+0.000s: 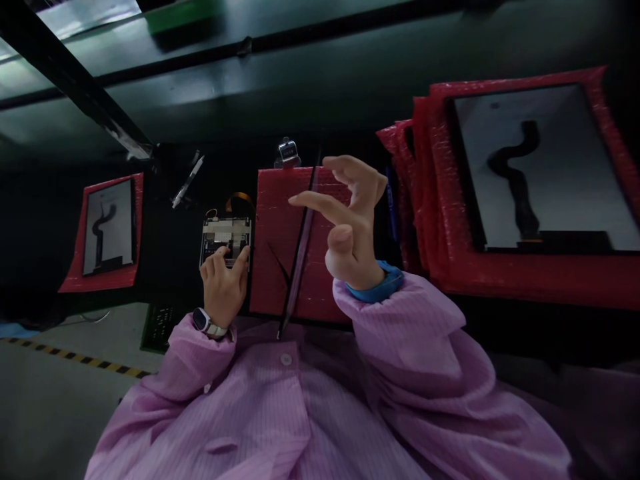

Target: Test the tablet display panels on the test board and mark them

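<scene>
My left hand (223,283) rests with its fingertips on a small opened device (226,230) with exposed circuitry, tape strips and an orange flex cable; the thumb and index finger are apart. My right hand (357,220) is raised over a red bubble-wrap sheet (275,227). One finger crosses a thin display panel (300,257) seen almost edge-on, the others curled on its right side. A dark flex cable (280,263) sticks out from the panel's left. The exact grip is partly hidden by the fingers.
A stack of red bubble-wrap sleeves (440,200) bears a display panel (565,167) at right. Another panel (110,227) lies on red wrap at left. A pen-like tool (188,181) and a metal clip (288,153) are at the back. A green crate (156,327) stands below.
</scene>
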A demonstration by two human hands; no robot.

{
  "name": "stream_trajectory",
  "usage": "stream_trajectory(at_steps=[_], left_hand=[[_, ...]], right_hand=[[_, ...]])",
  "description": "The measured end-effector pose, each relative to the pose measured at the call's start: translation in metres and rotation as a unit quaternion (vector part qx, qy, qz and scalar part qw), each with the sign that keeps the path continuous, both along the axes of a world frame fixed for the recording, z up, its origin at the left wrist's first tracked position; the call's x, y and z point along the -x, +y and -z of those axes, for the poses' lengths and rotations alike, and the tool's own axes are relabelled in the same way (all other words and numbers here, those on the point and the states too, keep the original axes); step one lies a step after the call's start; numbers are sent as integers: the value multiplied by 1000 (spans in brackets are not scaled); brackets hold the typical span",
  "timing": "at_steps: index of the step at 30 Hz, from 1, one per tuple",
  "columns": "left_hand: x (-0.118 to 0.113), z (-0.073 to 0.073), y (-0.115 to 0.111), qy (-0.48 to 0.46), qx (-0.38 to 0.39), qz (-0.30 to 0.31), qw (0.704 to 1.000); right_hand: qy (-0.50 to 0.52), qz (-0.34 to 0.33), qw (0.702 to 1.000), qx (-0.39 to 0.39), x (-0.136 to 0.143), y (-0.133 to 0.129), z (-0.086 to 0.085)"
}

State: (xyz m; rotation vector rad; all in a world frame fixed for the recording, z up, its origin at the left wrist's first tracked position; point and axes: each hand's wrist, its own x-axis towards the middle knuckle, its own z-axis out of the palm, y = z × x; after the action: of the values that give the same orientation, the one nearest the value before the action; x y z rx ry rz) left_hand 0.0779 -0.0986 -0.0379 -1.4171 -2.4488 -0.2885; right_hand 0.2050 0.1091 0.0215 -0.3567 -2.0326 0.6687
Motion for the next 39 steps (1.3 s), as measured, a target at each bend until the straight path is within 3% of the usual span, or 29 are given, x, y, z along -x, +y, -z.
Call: stream_trajectory(at_steps=[4,7,9,12,15,20,23,26,29,32,35,37,39], left_hand=[[0,3,0,-12,-9,6,1000],[1,2,-2,-24,-34,13,999],[3,-1,-4,-41,-59,75,995],[5,-7,-6,-93,-30,227,969],[6,-10,-6,-135,22,262,955],[7,-8,-4,-157,25,257,953],[11,-6,-5,-177,1,269,947],[13,-7,-6,-208,-17,270,940],[14,-9,-5,-218,-20,264,939],[15,-9,-3,-205,-18,274,939],[14,-8,-4,-195,-18,278,941],[14,-12,-3,-192,-21,277,941],[15,-24,0,-184,-28,282,941]], right_hand=[[-52,-1,998,38,-6,-1,-2],[-55,-30,995,83,-21,-2,-13],[-90,-48,985,140,-37,-2,-24],[-164,-14,958,235,-67,1,-35],[-164,39,926,338,-91,9,-36],[-94,90,888,441,-97,13,-29],[-37,41,868,493,-78,9,-14],[-16,-21,852,523,-55,13,13],[-60,-37,855,513,-42,22,43],[-129,-19,881,455,-42,27,57],[-218,80,930,285,-44,23,46],[-255,156,941,159,-39,18,31],[-274,175,941,90,-24,16,16]])
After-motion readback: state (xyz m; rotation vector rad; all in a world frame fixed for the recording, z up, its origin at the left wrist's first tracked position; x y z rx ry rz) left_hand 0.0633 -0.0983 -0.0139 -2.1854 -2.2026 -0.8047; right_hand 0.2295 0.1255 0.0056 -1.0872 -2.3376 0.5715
